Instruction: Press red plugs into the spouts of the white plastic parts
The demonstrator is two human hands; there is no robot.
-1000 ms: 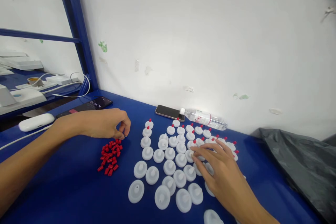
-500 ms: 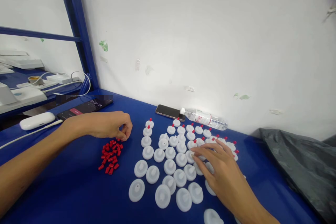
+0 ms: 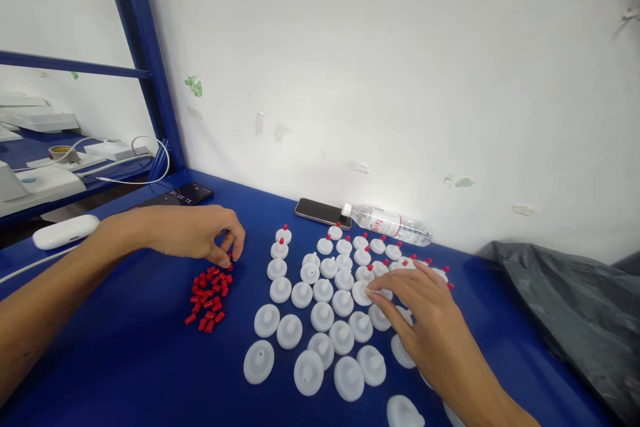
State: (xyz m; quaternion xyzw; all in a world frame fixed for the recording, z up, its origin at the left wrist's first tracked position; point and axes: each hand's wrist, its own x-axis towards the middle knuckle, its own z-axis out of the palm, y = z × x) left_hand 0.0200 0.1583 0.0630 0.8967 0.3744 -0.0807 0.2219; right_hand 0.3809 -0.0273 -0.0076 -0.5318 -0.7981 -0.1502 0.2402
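- Fingers first: on the left hand (image 3: pixel 200 230), the thumb and forefinger bend together over the top of the heap of small red cylindrical plastic caps (image 3: pixel 217 288), left of the frame's centre. A red piece shows at their tips, but I can't tell whether it is pinched or merely lying underneath.
- The right hand (image 3: pixel 425 300), right of centre, has thumb and index tips at the edge of one white round plastic disc with a central nozzle (image 3: pixel 360 293); I can't tell whether they grip it or only rest there.
- As I judge it, a loose pinch on the crowded heap could drag up two caps or scatter neighbours.
- The other white nozzled discs (image 3: pixel 322 316) spread across the lower middle, some touching or overlapping, so a sideways nudge from the right palm could shift several.
- The upper rows carry red tips; a brushing knuckle might knock one over.
- Hidden from me: the discs beneath the right hand, and part of the black phone (image 3: pixel 195 193) behind the left wrist.
- The frame's bottom edge cuts off a white disc at lower right (image 3: pixel 401 412). How firmly the red tips sit is too small to make out.
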